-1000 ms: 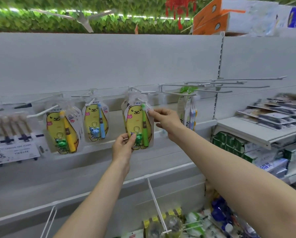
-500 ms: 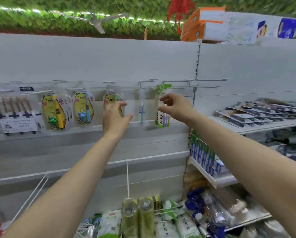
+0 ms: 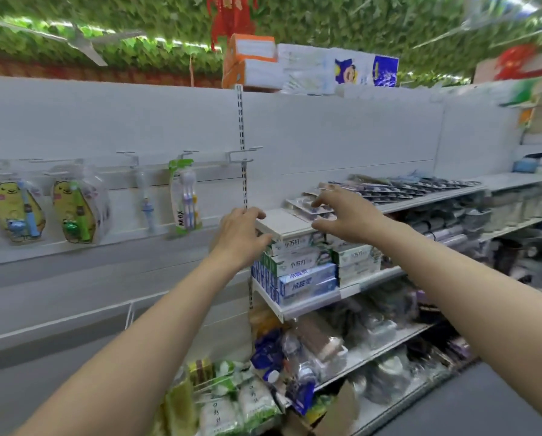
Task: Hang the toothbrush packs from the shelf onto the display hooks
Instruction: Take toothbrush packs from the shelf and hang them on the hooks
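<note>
On a shop's white shelf, flat toothbrush packs lie under the spread, empty right hand, the empty left hand loosely curled beside it; likely light, stiff, slippery, best pinched by an edge.

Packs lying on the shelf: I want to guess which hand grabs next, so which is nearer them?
Right. The right hand is spread just over the front packs; the left hand is at the left corner of the shelf, beside them.

Two whole yellow bear packs hang, plus one slim clear pack and one green-topped pack.
</note>
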